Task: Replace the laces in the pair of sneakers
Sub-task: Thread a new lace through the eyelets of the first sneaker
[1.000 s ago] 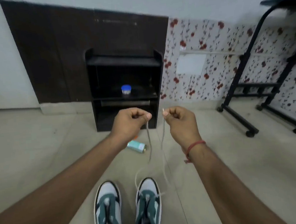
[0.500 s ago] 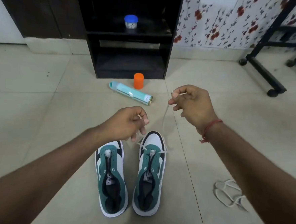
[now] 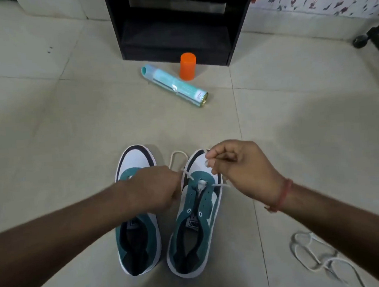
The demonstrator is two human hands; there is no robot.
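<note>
head view:
lace (image 3: 218, 184): threaded only through the lowest eyelets of the right sneaker (image 3: 195, 219); one end running out toward 10 o'clock, the other toward 3 o'clock, with a slack loop lying on the floor at the toe, between the two shoes.
left hand (image 3: 152, 189): fingers curled, apparently pinching the 10 o'clock end at the shoe's edge; grip point hidden behind the knuckles, so not certain.
right hand (image 3: 242, 168): thumb and forefinger pinched on the other end, tip poking out at 11 o'clock above the toe cap.
key relation: next free eyelets lying at 6 o'clock from both hands, down the tongue; shoe's long axis running 12 to 6, toe away; both hands about equally near, one on each side.
left sneaker (image 3: 136, 214): no lace showing, partly under the left forearm, just beside the right one.
spare lace (image 3: 315, 255): loose tangle on the floor at 4 o'clock from the shoes, well apart.
judgement: lacing barely begun; crossing the ends comes next.
</note>
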